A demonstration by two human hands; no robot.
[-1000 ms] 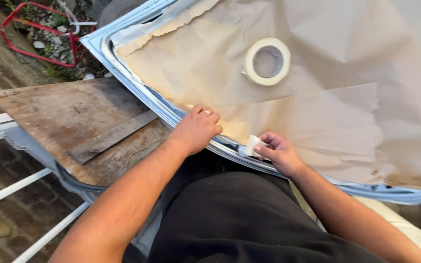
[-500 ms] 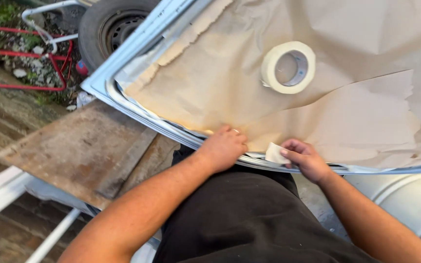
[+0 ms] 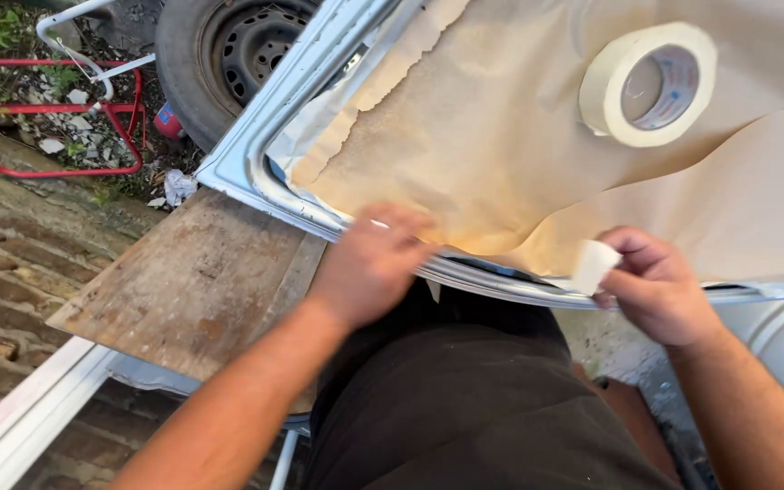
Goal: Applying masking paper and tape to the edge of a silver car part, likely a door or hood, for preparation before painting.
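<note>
My left hand [image 3: 372, 263] presses its fingers on the near edge of a pale metal panel [image 3: 247, 168], where brown masking paper [image 3: 501, 136] meets the rim. It holds nothing. My right hand [image 3: 653, 289] pinches a small piece of white tape [image 3: 593, 265] at the same edge, further right. A roll of cream masking tape [image 3: 651, 83] lies on the paper above both hands.
A worn wooden board [image 3: 188, 281] lies under the panel at the left. A car wheel with a black rim [image 3: 233, 50] and a red metal frame [image 3: 56, 113] stand on the ground beyond. Brick paving [image 3: 2, 263] and a white rail [image 3: 29, 417] are at the left.
The view has shifted, so the panel and tape roll sit higher and further right. My left hand has slid along the panel's edge and is blurred. My right hand keeps the tape piece.
</note>
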